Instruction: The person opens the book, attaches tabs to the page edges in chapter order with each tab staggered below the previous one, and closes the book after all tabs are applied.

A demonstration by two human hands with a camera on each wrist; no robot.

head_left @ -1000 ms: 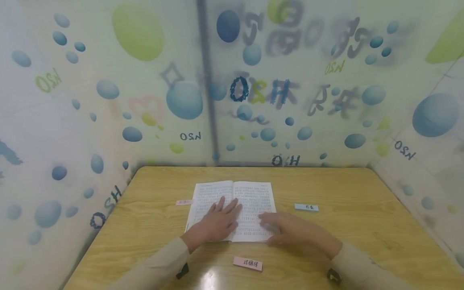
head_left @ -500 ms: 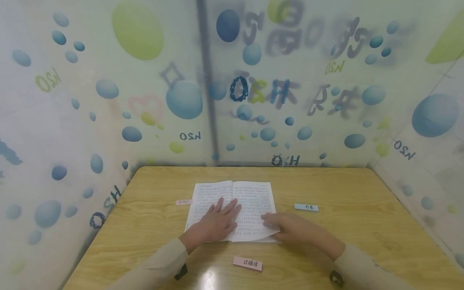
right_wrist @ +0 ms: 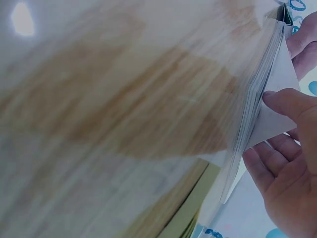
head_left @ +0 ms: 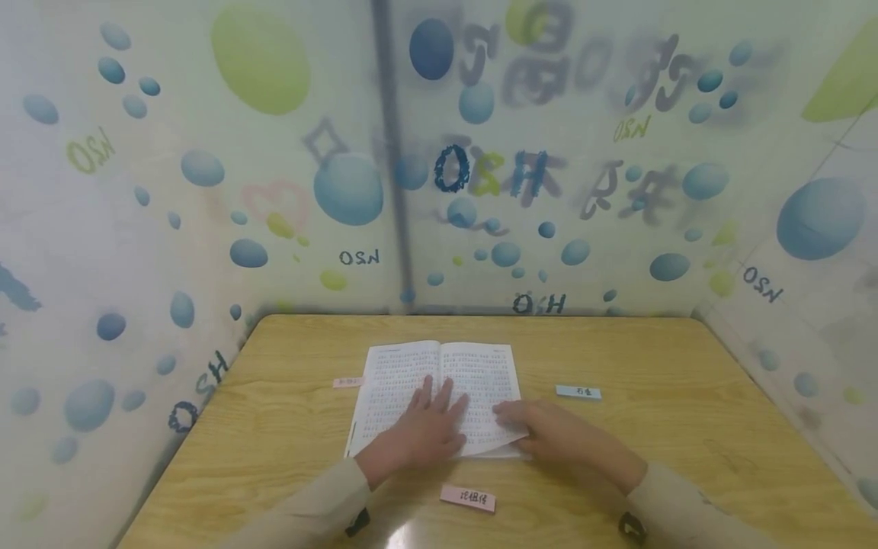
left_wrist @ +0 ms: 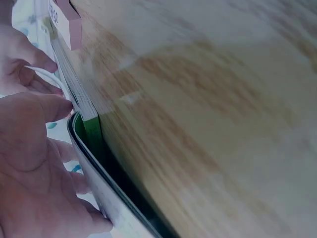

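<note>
An open book with rows of small print lies on the table in the head view. My left hand rests across its lower middle with fingers spread, over the fold and onto the right page. At the lower right corner my right hand pinches a page, which curls up off the pages beneath. The right wrist view shows the thumb on the near side of that raised page. From the left wrist, the left hand lies along the book's cover, whose edge is raised from the table.
The wooden table carries a pink labelled strip in front of the book, a pale pink one at its left edge and a blue one to the right. A bubble-patterned wall stands behind the table.
The page's lower right corner, flat a second ago, has been lifted by the right hand. Just now the left hand has slid right, across the fold.
</note>
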